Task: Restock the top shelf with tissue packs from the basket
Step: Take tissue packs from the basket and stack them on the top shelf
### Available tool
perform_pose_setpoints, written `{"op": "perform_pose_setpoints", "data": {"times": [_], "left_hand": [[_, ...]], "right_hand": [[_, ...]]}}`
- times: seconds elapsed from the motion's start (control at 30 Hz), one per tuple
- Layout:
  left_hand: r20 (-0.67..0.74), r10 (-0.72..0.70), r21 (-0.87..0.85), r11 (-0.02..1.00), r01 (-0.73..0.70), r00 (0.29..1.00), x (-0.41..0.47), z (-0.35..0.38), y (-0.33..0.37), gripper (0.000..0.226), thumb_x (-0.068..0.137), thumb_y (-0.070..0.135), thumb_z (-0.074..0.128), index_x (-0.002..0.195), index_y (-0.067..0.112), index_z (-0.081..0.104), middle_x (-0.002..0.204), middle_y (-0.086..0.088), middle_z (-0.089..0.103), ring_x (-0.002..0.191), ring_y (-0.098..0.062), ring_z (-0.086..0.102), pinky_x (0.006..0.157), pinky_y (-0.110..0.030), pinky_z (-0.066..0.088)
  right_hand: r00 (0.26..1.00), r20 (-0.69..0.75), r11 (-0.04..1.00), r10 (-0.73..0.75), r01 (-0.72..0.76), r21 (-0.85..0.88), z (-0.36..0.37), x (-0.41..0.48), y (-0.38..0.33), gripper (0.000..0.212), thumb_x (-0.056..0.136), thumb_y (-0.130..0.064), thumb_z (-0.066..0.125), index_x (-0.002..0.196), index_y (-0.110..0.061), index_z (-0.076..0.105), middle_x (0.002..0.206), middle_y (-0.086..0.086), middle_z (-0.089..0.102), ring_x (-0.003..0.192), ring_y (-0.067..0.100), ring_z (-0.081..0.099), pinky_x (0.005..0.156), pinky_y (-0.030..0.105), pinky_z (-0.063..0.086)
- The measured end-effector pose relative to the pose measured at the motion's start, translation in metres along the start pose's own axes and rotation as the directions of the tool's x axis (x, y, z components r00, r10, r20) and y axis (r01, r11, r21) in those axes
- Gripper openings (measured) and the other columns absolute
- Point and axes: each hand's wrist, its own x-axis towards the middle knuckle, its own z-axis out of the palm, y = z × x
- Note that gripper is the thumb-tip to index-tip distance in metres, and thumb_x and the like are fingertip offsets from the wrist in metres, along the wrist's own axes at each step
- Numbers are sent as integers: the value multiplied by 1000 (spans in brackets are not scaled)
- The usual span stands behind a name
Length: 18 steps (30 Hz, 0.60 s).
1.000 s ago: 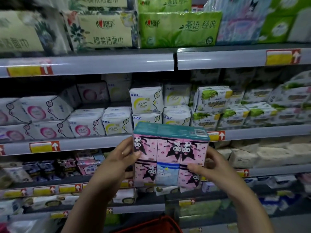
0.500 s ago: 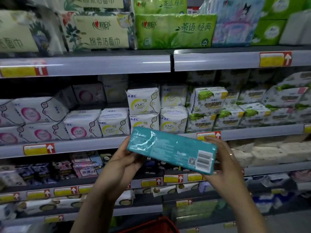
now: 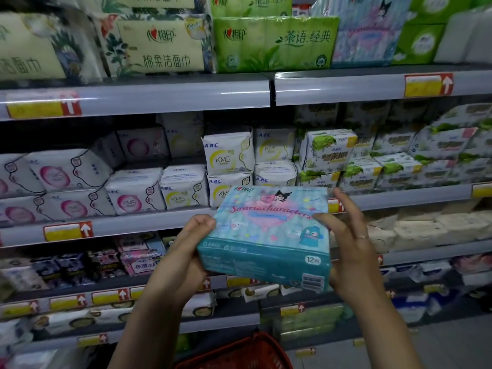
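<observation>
Store shelving is filling the view; the top shelf (image 3: 133, 95) is sitting well above the tissue pack (image 3: 269, 235), which the left hand (image 3: 190, 246) and right hand (image 3: 351, 249) are gripping at opposite ends, its long axis lying crosswise.

Lower shelves (image 3: 159, 222) w/ yellow tags (image 3: 62, 232).

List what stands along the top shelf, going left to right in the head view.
Cream floral pack → second cream floral pack → green pack → pale blue cartoon pack → green and white pack → white pack.
</observation>
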Motion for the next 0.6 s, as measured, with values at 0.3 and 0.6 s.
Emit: {"op": "perform_pose_setpoints", "data": {"times": [0.3, 0.6], "left_hand": [[-165, 255, 23, 967, -255, 953, -21, -24, 14, 89, 22, 46, 95, 98, 15, 60, 100, -8, 73, 89, -25, 71, 71, -45, 59], [-128, 302, 105, 951, -290, 945, -26, -47, 22, 39, 67, 2, 72, 97, 26, 68, 106, -7, 70, 89, -26, 71, 66, -38, 61]], "right_hand": [[829, 131, 404, 544, -395, 825, 21, 1, -31, 40, 77, -54, 64, 113, -37, 62, 107, -13, 71, 86, 7, 69, 64, 21, 56], [777, 405, 371, 483, -600, 709, 36, 22, -57, 25, 82, -24, 55, 105, -33, 59, 91, -22, 72, 85, -1, 68, 62, 13, 52]]}}
